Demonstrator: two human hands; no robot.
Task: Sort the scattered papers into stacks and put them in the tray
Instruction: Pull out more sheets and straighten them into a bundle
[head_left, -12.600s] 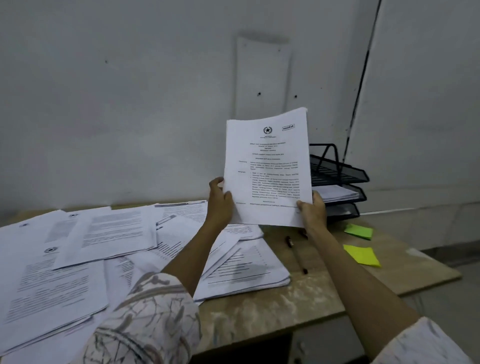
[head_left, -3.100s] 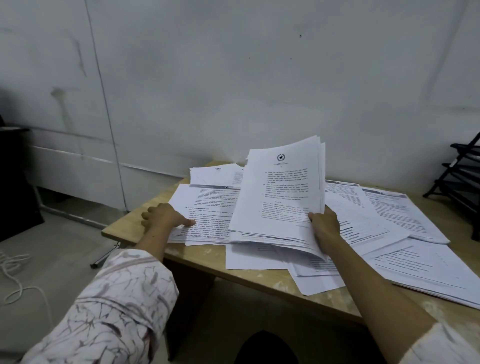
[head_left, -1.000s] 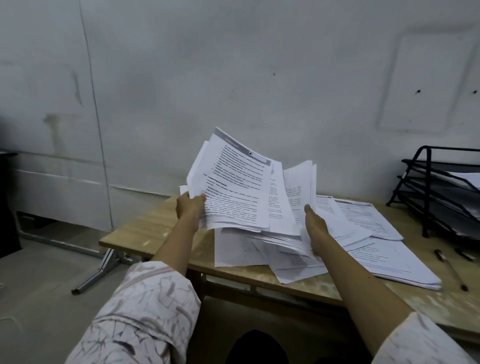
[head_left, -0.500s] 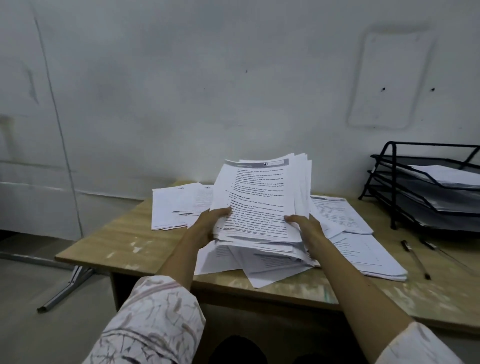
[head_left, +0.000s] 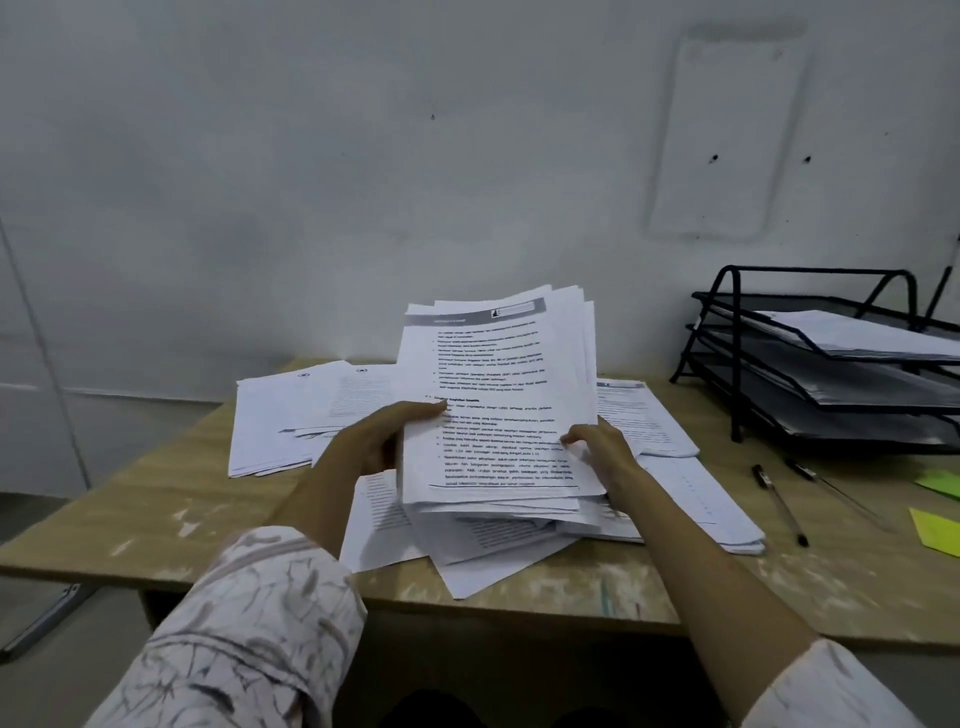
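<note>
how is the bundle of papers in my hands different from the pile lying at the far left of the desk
The held bundle is tilted up off the wooden desk; the left pile lies flat. Its top sheet has a grey header band; the pile's show small round emblems. Both are white printed pages.

Both forearms reach forward from patterned white sleeves toward the tilted stack of printed white paper sheets (head_left: 493, 405). The left hand (head_left: 371, 441) clasps the stack's left edge, thumb across the top page. The right hand (head_left: 600, 457) grips its lower right edge, fingers curled onto the page.
</note>
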